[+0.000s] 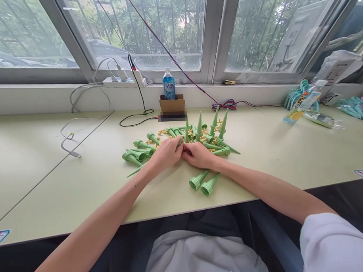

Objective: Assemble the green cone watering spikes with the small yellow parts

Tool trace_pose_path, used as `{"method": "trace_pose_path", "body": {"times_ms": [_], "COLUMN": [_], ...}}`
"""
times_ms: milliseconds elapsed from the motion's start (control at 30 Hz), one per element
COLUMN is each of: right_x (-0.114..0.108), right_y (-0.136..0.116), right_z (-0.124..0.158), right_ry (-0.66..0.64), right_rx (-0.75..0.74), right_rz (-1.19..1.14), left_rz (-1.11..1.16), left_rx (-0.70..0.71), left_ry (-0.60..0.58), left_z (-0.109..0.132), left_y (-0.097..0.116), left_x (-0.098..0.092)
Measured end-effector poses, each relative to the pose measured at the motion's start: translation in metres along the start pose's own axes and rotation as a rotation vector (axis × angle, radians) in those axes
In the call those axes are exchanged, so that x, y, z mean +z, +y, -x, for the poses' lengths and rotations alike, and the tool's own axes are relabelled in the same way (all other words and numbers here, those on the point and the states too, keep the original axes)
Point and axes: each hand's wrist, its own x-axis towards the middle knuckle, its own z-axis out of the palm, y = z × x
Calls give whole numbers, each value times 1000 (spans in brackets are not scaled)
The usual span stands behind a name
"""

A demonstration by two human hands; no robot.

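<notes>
My left hand (168, 152) and my right hand (199, 155) meet at the middle of the table, fingertips together. A bit of a green plastic watering spike (179, 141) shows between the fingers of my left hand, which are closed on it. My right hand is closed in a pinch against it; what its fingers hold is hidden. Around both hands lie many green spikes with ribbed, hollow caps, such as a loose spike (132, 158) on the left. Several stand point up behind my right hand, among them an upright spike (198, 127). Small yellow plastic fittings (162, 132) are scattered among them.
Two spikes (210, 185) lie near the front edge of the table (91, 194). Behind the pile a blue bottle (168, 85) stands in a small cardboard box (172, 104). A cable (70, 151) lies on the left, a clear drink bottle (305, 102) leans on the right.
</notes>
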Motion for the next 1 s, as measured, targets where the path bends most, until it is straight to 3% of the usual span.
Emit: {"method": "trace_pose_path", "body": {"times_ms": [200,500,800,1000], "right_x": [1,0,-3,-2], "right_y": [0,-4,-7,-6], "right_z": [-1,-1,0,-1], "right_ry": [114,241,292,295], "right_rx": [-23,80,91,79], "right_rz": [-156,-293,-376,-386], "left_rz": [98,350,483,422], "left_rx": [-8,-123,-209,-230], "left_ry": [33,40,85,140], "left_z": [0,-3,-3,-5], "left_y": [6,8,8,5], "left_x": [-3,-12,-9,-6]}}
